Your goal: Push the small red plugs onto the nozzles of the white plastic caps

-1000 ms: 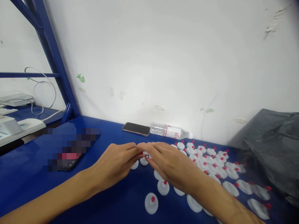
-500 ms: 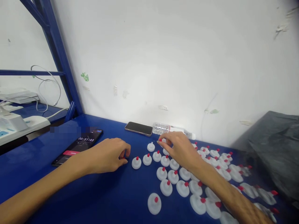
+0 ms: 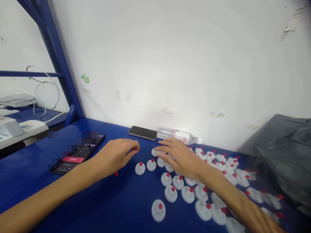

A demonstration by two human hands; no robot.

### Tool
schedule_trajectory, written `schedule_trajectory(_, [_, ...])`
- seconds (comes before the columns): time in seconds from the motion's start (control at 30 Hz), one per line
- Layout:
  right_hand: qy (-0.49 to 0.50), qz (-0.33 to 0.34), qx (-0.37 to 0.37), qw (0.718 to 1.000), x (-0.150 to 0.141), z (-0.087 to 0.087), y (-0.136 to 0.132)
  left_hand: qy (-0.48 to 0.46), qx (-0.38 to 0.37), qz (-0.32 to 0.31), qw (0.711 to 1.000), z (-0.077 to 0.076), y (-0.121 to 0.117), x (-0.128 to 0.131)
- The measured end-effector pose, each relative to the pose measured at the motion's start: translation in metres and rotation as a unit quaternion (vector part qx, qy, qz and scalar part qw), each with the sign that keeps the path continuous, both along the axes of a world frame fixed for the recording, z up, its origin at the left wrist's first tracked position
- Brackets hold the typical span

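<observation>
My left hand [image 3: 122, 153] hovers over the blue table with its thumb and fingers pinched together; what they hold, if anything, is hidden. A loose red cap [image 3: 116, 173] lies on the table just below that hand. Fingers stretched out, my right hand [image 3: 178, 157] is over the back of the group of white domed pieces. Its fingertips partly cover one white domed piece [image 3: 154, 152], whose top is hidden. Closest to my left hand stands a white domed piece with a red tip [image 3: 140, 168], with another red-tipped piece [image 3: 151, 165] beside it.
Several more red-tipped domes [image 3: 178, 183] spread to the right under my forearm. A phone showing a timer [image 3: 80, 155] lies left, a second phone [image 3: 143, 133] and a clear bottle [image 3: 178, 135] by the wall. A dark plastic bag [image 3: 277, 158] sits far right.
My left hand has lifted from the table and moved right, uncovering the red cap. My right hand has opened its pinch and shifted left over the white piece at the back.
</observation>
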State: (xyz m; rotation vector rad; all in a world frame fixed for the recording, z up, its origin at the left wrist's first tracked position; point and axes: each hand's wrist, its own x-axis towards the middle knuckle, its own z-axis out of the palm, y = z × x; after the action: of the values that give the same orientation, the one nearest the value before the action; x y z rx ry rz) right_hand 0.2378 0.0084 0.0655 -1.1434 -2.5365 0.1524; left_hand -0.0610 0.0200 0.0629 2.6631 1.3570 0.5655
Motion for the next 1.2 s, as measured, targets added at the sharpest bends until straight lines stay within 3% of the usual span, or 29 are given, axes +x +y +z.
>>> schedule_trajectory(0.17, [-0.018, 0.029, -0.013, 0.999, -0.004, -0.002, -0.004, -0.071, 0.036, -0.022, 0.997, -0.006, -0.002, 0.005])
schedule_trajectory(0.37, [0.083, 0.038, 0.103, 0.99, -0.011, 0.011, -0.01, -0.179, 0.062, -0.052, 0.981, -0.011, -0.007, 0.013])
schedule_trajectory(0.57, [0.084, 0.071, 0.126, 0.986, -0.022, 0.016, -0.02, -0.254, 0.058, -0.053, 0.964, -0.005, -0.017, 0.02])
schedule_trajectory(0.8, [0.075, 0.079, 0.14, 0.984, -0.029, 0.02, -0.028, -0.272, 0.043, -0.099, 0.956, 0.001, -0.029, 0.028])
schedule_trajectory(1.03, [0.143, 0.044, 0.109, 0.983, -0.03, 0.018, -0.03, -0.247, 0.083, -0.059, 0.964, -0.007, -0.022, 0.024])
schedule_trajectory(1.2, [0.178, 0.062, 0.111, 0.976, -0.032, 0.017, -0.033, -0.212, 0.08, -0.074, 0.971, -0.011, -0.017, 0.021])
